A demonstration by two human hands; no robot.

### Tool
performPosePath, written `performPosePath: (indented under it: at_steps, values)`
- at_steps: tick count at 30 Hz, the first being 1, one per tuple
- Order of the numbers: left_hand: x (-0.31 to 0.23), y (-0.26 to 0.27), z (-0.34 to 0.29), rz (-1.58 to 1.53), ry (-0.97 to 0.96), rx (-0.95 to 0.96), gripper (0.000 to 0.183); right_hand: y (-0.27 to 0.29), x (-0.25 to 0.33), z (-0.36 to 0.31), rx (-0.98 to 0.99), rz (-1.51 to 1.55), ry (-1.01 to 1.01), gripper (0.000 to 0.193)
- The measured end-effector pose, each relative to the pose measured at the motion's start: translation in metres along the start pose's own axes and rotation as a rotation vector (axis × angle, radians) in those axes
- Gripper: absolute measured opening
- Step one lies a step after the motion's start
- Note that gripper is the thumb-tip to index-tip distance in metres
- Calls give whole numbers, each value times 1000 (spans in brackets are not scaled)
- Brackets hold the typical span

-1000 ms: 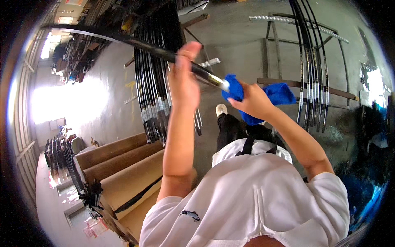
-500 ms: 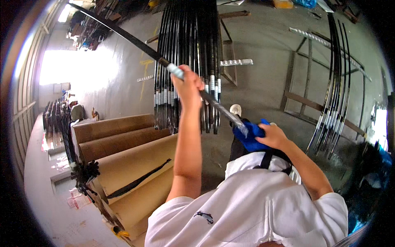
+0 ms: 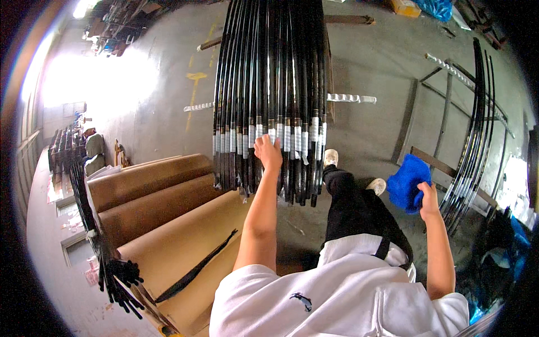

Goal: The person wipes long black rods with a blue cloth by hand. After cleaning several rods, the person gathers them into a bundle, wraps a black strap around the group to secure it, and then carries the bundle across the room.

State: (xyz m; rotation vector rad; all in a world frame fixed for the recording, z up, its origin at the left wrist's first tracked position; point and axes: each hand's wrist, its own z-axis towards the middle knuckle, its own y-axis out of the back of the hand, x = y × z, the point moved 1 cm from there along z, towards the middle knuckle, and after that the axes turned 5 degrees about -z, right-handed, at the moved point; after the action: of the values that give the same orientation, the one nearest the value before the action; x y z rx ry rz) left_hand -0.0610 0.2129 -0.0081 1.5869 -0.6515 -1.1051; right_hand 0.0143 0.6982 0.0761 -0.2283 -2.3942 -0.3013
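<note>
Many long black rods [image 3: 269,73] lie side by side in a wide row, each with a pale wrapped band near its close end. My left hand [image 3: 268,151] is down on the row at those bands, its fingers closed round one rod; the neighbouring rods lie close on both sides. Off to the right, my right hand [image 3: 428,199] grips a bunched blue cloth [image 3: 408,182], held in the air apart from the rods.
A stand with a white-wrapped bar [image 3: 351,98] carries the row. Brown rolls [image 3: 163,196] lie at the left, with a bundle of thin black rods [image 3: 92,196] beyond. Another rack [image 3: 443,112] at the right bears several more rods [image 3: 471,140].
My left hand has brought the slanted rod down from the air onto the row. My right hand has moved right with the blue cloth, away from that rod's end.
</note>
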Motion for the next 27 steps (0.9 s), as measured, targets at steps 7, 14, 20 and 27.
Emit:
performPosePath:
  at_steps: [7, 14, 20, 27]
  values:
    - [11, -21, 28, 97, 62, -40, 40, -44, 56, -21, 257, 585, -157, 41]
    - [16, -33, 22, 134, -71, -136, 52, -27, 82, -30, 377, 772, -3, 67]
    - [-164, -17, -52, -1091, -101, 939, 51, -3, 87, -61, 465, 946, 54, 74]
    - [-319, 54, -142, -1385, 416, 1376, 59, 73, 67, -91, 327, 906, 389, 57]
